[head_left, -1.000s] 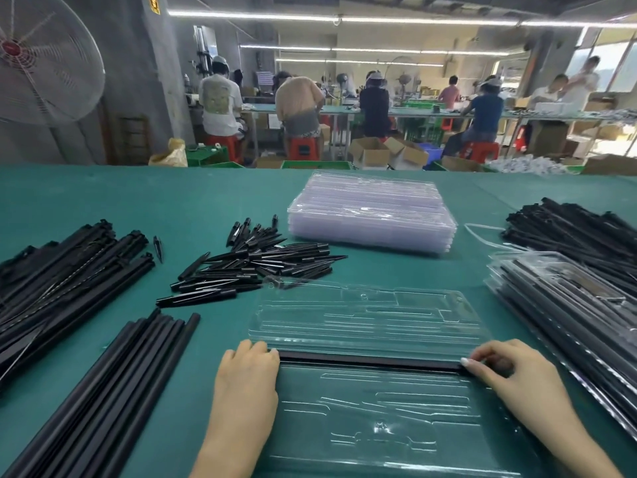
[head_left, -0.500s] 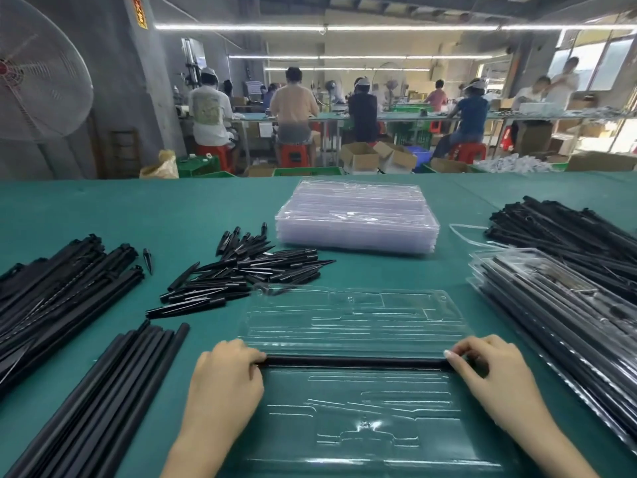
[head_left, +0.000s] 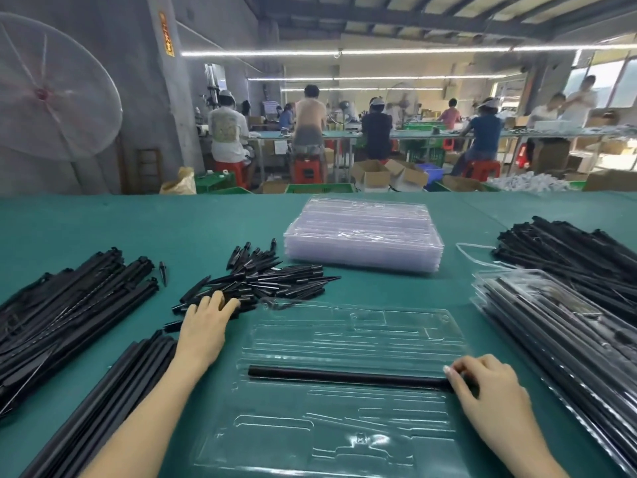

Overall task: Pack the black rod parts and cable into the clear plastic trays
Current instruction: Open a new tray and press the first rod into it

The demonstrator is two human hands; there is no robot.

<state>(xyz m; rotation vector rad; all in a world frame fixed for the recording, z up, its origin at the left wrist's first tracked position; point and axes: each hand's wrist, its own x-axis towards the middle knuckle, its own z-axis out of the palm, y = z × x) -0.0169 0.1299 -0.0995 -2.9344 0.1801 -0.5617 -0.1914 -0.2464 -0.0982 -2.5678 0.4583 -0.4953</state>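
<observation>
An opened clear plastic tray (head_left: 348,339) lies flat in front of me on the green table. A long black rod (head_left: 344,375) sits in the groove along its middle fold. My right hand (head_left: 489,395) presses on the rod's right end with curled fingers. My left hand (head_left: 206,326) reaches out to the pile of short pointed black spikes (head_left: 272,279), with its fingers on the nearest ones; whether it grips one is hidden.
Long black rods (head_left: 93,401) lie at the near left, with ribbed black stakes (head_left: 69,305) behind them. A stack of empty clear trays (head_left: 365,236) stands at the back. Filled trays (head_left: 565,332) and more black parts (head_left: 572,250) fill the right side. A white cable (head_left: 472,251) lies beside them.
My left hand has left the rod's left end and moved forward and left to the spike pile. The right hand stays at the rod's right end.
</observation>
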